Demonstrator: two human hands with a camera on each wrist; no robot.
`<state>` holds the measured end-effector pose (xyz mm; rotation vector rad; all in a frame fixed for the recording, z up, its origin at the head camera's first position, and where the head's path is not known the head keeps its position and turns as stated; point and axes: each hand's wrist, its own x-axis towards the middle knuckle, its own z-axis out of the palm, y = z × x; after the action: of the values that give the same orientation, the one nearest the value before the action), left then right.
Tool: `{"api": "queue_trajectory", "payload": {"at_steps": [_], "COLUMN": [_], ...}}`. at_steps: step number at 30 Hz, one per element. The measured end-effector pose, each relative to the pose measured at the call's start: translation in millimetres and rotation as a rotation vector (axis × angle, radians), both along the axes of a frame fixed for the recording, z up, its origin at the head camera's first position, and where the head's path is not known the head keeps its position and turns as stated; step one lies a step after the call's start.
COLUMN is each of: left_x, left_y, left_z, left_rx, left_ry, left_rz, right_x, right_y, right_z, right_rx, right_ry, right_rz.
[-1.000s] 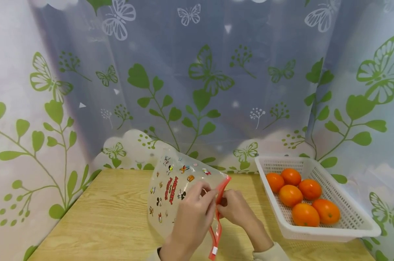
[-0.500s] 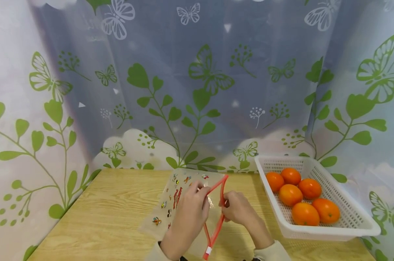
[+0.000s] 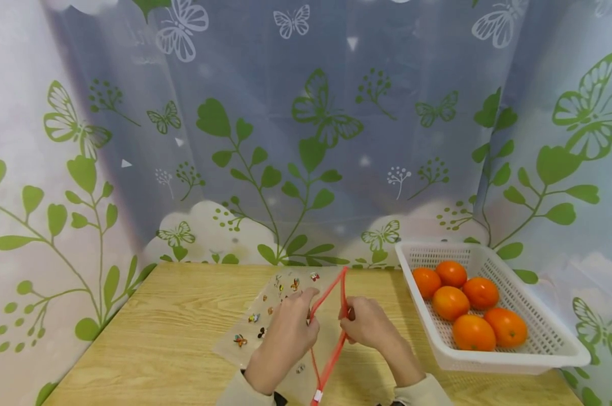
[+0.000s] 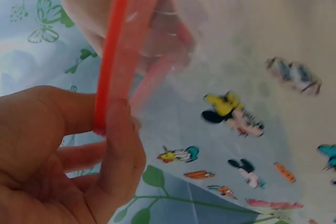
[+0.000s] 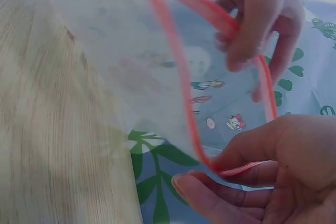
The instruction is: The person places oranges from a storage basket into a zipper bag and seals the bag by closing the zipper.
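Note:
A clear plastic zip bag (image 3: 249, 331) with cartoon prints is spread between both hands, its red zip rim (image 3: 331, 361) parted into a narrow diamond. The left hand (image 3: 285, 341) pinches one side of the rim between thumb and fingers; in the left wrist view, the thumb (image 4: 119, 145) lies against the red strip. Opposite it, the right hand (image 3: 369, 324) grips the other side of the rim, as the right wrist view shows at the fingers (image 5: 247, 150). A white slider (image 3: 318, 396) sits at the near end of the zip. The bag's body trails leftward over the table.
To the right stands a white perforated plastic basket (image 3: 514, 361) holding several oranges (image 3: 451, 304). The wooden table (image 3: 149, 338) ends at a curtain (image 3: 265, 67) printed with leaves and butterflies, which also hangs along both sides.
The two sides of the red rim have come apart and the mouth is wider. The bag's body has sunk from raised to low over the table. The left hand has shifted slightly left.

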<state>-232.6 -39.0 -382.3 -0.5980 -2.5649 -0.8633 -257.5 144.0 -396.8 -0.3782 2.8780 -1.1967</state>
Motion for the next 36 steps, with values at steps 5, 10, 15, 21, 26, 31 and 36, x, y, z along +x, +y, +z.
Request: {"api": "queue_trajectory", "payload": {"at_steps": [5,10,15,21,26,31,36], "left_x": [-3.9,-4.8,-5.4,-2.5,3.6,7.1,7.2], "left_y": [-0.1,-1.6,-10.5,-26.5,-33.7,-34.0,-32.3], "left_z": [-1.3,-2.0,1.5,15.4,25.4,29.4,28.4], "left_rx": [0.07,0.042,-0.009,-0.011,0.032,0.076,0.08], "left_ry": [0.004,0.04,0.096,0.133,0.162,0.322,0.487], "left_rz": [-0.019,0.022,0.071,0.115,0.132,0.141,0.179], "right_x": [-0.2,-1.6,-1.6,-2.5,-4.9,-4.4,-3.9], "right_y": [-5,-5,-1,4,5,4,5], "right_z": [-1.6,-2.4,-3.2,-5.0,-8.5,-10.1,-10.0], "right_rx": [-0.048,-0.127,-0.114,-0.034,0.018,0.035,0.065], "right_ry": [-0.014,-0.021,0.053,0.093,0.067,0.003,-0.027], "right_rz": [0.009,0.04,0.021,-0.042,-0.043,-0.036,-0.024]}}
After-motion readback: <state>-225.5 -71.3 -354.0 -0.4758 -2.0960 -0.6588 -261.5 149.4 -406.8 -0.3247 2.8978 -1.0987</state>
